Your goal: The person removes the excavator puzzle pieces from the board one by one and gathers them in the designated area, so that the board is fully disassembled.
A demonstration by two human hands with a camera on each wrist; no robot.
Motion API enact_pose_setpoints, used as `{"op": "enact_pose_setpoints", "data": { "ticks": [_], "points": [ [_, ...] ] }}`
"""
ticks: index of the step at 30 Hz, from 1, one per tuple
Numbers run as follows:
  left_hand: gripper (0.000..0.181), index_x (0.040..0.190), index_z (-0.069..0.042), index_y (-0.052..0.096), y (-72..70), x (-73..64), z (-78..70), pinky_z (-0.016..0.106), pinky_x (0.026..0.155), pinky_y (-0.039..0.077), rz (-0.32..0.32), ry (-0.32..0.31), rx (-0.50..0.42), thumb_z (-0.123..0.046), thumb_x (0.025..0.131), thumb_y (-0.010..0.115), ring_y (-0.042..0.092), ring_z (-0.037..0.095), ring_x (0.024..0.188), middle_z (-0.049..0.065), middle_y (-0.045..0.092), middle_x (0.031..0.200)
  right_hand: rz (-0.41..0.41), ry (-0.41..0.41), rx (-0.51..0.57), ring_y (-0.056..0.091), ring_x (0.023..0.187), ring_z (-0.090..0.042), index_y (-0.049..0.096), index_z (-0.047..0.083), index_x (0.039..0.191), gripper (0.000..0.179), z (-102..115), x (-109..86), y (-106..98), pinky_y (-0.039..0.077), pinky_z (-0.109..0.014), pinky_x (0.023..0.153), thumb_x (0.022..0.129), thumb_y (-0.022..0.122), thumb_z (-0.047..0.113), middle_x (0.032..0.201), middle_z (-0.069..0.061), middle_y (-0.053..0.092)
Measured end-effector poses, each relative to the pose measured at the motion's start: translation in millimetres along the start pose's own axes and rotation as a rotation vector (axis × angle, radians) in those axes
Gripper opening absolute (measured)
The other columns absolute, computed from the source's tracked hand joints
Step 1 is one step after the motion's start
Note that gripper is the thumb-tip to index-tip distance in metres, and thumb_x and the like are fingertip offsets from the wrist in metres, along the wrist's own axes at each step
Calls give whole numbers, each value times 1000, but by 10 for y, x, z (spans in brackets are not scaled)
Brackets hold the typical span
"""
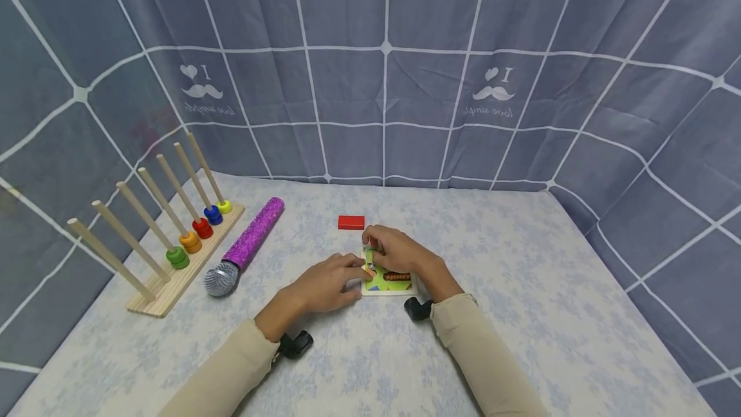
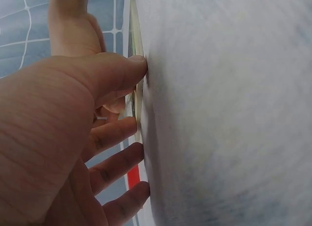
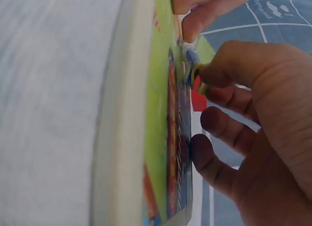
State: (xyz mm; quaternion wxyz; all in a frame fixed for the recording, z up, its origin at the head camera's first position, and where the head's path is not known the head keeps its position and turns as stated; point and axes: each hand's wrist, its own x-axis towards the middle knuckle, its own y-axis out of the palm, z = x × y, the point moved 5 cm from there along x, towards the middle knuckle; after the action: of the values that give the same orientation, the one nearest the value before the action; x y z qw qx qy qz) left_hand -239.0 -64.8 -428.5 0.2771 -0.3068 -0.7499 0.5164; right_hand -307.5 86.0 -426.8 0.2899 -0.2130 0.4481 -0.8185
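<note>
A small wooden puzzle board (image 1: pixel 389 292) with a bright green picture and a pale rim lies flat on the table. My left hand (image 1: pixel 328 283) rests at its left side, thumb by the edge and a finger on the picture; in the left wrist view the left hand's fingers (image 2: pixel 114 167) are spread, their tips down. My right hand (image 1: pixel 402 253) is over the board's far left part. Between its thumb and index finger it pinches a small, thin puzzle piece (image 3: pixel 196 75) with yellow and blue on it, partly hidden by the fingers.
A red block (image 1: pixel 351 222) lies beyond the board. To the left are a purple glitter microphone (image 1: pixel 255 230) with a silver head and a wooden peg rack (image 1: pixel 173 291) with coloured rings on several pegs. A grey-blue checked curtain (image 1: pixel 347 82) surrounds the patterned table (image 1: pixel 579 340).
</note>
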Motion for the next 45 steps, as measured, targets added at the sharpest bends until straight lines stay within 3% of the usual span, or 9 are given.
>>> {"op": "enact_pose_setpoints", "data": {
  "ticks": [5,9,13,17,23,28,35,45],
  "points": [
    [34,129,-16,70,-7,17,-2,46,101,45,0,-2,0,-24,96,70,53,30,123,10,56,138,45,25,36,50,82,-17,65,8,113,16,6,-39,-15,46,-33,77,98,60,4,99,-2,54],
    [35,129,-15,69,-7,23,-9,47,101,45,-2,4,3,-23,96,71,53,30,123,11,56,138,74,108,16,51,95,-20,65,7,120,26,-8,-106,-51,47,-38,86,95,70,14,108,-5,52],
    [35,130,-16,69,-18,18,-13,47,101,45,2,-9,-2,-24,96,70,53,30,123,11,56,139,93,169,-25,48,103,-22,68,10,112,25,-22,-146,-73,45,-41,90,91,77,20,110,-2,52],
    [35,130,-16,69,-21,8,-4,48,101,45,7,-24,-9,-24,96,70,53,31,124,10,55,140,82,148,-56,46,100,-20,68,11,109,22,-30,-138,-67,45,-39,88,92,77,20,107,0,51],
    [35,131,-17,69,-1,6,10,48,100,45,9,-25,-6,-23,96,69,53,32,124,10,55,140,8,99,-22,57,96,-18,68,9,112,24,-78,-186,-186,50,-36,86,90,75,14,107,0,58],
    [36,131,-18,69,3,12,4,46,101,44,12,-32,0,-25,96,69,53,30,124,9,55,140,-76,98,-12,59,89,-21,68,5,110,23,-321,-455,-458,51,-38,77,87,73,9,100,-3,64],
    [36,131,-19,69,-6,25,3,46,102,44,18,-44,2,-27,96,69,52,29,125,9,55,141,-80,326,5,58,87,-21,69,3,106,17,-870,-969,-661,49,-42,77,90,74,3,95,-5,64],
    [35,131,-19,69,18,4,17,47,100,45,-2,-43,-32,-25,96,69,52,28,124,8,56,140,-128,364,60,58,87,-24,72,-2,108,21,-967,-1055,-646,49,-42,79,87,77,3,98,-9,65]
  ]
}}
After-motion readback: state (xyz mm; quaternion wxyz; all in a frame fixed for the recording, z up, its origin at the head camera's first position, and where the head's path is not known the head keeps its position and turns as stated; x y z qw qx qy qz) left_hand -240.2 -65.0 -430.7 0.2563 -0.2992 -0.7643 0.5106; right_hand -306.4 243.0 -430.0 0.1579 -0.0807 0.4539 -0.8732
